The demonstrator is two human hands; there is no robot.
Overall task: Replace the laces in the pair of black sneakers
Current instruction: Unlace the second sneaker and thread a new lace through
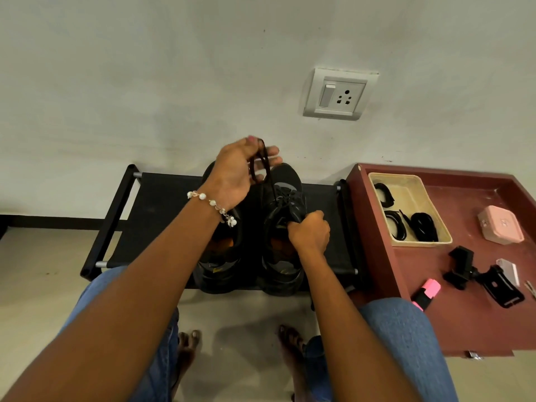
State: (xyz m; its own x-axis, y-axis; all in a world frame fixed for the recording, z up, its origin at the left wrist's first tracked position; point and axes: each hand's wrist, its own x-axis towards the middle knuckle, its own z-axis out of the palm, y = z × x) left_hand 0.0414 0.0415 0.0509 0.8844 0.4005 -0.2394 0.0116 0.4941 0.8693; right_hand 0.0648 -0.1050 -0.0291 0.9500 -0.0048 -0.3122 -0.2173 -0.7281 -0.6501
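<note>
Grey wall rises straight behind the low black shoe rack (pixel 162 195), and the pair of black sneakers (pixel 252 242) sits side by side at its middle, toes toward the wall, heels at the near edge by my knees. My left hand (pixel 236 172) is raised above the toes with its fingers curled round a looped bunch of black lace (pixel 259 166); one strand runs taut from it down into the eyelets of the right-hand sneaker (pixel 285 227). My right hand (pixel 310 230) pinches that shoe at the tongue and collar, holding it down.

I judge I am partway through drawing a lace through this shoe's eyelets; whether it is the old one coming out or a fresh one going in, I cannot tell. The next move calls for a steady pull upward with the left hand while the right keeps the shoe from lifting off the rack.

Room is good above and to the left, where the rack's fabric lies bare. To the right the maroon table (pixel 374 227) stands hard against the rack's end, carrying a beige tray (pixel 412 184) of more coiled black laces (pixel 425 227) near its back left corner. The wall close behind limits any pull away from me.
</note>
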